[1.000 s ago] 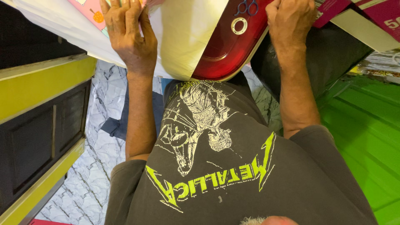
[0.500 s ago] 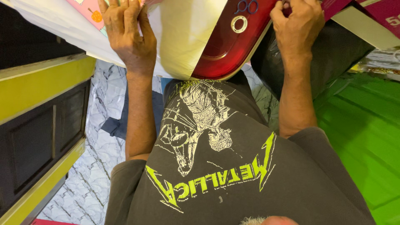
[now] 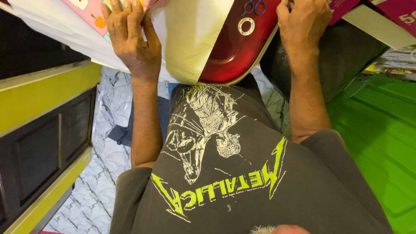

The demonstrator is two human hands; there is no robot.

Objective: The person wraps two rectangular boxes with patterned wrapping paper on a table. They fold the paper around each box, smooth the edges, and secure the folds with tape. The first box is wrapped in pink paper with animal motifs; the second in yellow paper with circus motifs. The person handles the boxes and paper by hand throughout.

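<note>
left hand (image 3: 130,39) lies flat, fingers spread, on the cream paper sheet (image 3: 190,34) beside the red tray (image 3: 234,47); right hand (image 3: 303,21) curled at the tray's far edge, grip unclear.

A large cream-white paper sheet (image 3: 190,39) lies draped over the near edge of a glossy dark-red tray (image 3: 236,47), its pink patterned side partly showing.

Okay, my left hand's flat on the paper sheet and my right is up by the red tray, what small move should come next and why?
Probably reach the right hand to the blue scissors on the red tray: the left hand already pins the paper sheet flat.
</note>
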